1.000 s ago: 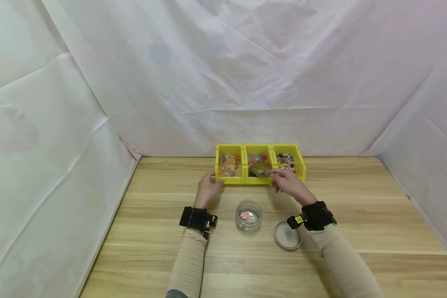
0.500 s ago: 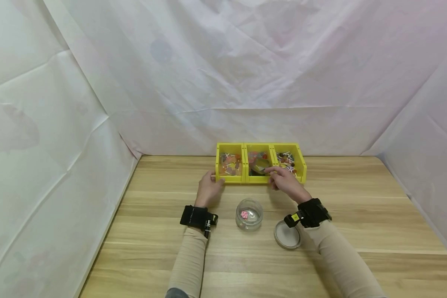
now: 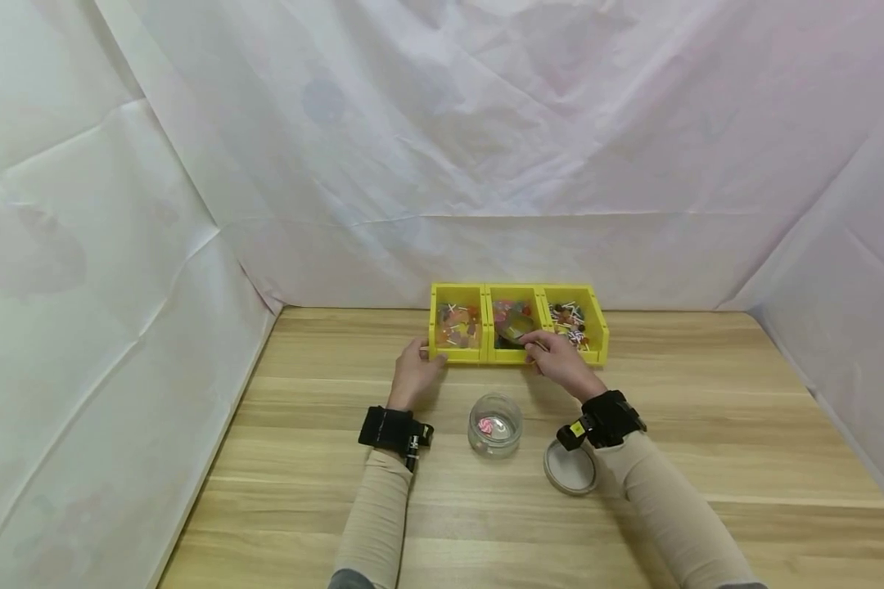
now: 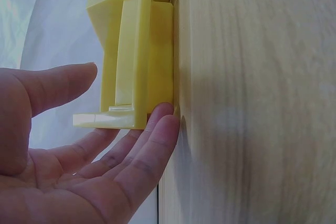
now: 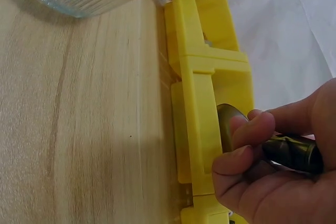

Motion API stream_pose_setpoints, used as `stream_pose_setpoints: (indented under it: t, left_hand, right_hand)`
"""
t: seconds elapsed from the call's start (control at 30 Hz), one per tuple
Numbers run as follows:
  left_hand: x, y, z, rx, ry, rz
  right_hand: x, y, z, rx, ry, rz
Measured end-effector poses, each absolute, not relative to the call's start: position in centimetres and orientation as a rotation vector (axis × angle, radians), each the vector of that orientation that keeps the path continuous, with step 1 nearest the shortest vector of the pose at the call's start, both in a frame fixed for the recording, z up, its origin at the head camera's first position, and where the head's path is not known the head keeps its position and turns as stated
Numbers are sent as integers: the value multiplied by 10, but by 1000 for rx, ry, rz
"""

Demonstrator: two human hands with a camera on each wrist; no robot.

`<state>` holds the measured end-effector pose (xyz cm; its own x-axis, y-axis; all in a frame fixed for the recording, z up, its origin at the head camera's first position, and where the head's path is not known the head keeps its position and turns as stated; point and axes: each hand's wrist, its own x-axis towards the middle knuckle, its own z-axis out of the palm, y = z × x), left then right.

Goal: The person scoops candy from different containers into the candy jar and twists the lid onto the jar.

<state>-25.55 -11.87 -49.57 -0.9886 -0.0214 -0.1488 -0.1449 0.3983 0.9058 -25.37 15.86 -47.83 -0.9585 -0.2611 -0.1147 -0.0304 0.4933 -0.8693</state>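
My right hand (image 3: 562,362) grips a metal spoon (image 3: 514,325) by its handle, its round bowl down inside the middle yellow bin (image 3: 502,357). In the right wrist view the dark, shiny handle (image 5: 291,153) runs through the curled fingers. My left hand (image 3: 414,375) is at the left end of the bin row. Its extended fingertips touch the outer side of the left bin (image 4: 126,72), and the thumb stands apart from it. Wrapped candies fill part of the middle bin around the spoon.
An uncovered glass jar (image 3: 495,442) with a pink swirl candy (image 3: 485,426) in it stands in front of the bins. A round lid (image 3: 570,468) lies to its right, under my right wrist. The right bin (image 3: 597,343) holds small lollipops. White sheeting (image 3: 442,164) rises behind.
My right hand has moved slightly left and lower, and the spoon's bowl has tilted within the middle bin. My left hand stays at the left bin.
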Motion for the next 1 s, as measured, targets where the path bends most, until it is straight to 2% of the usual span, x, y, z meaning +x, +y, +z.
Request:
stream_pose_setpoints:
  t: [0.33, 0.7, 1.0]
  left_hand:
    - [-256, -118, -493, -152, 2538, 1656]
    - [-256, -120, -496, -155, 2538, 1653]
    - [-256, -119, -497, -159, 2543, 1651]
  right_hand:
    - [-268, 166, -501, -253, 2537, -1491]
    - [-260, 163, -491, -177, 2428, -1581]
    - [-258, 167, -504, -141, 2411, -1655]
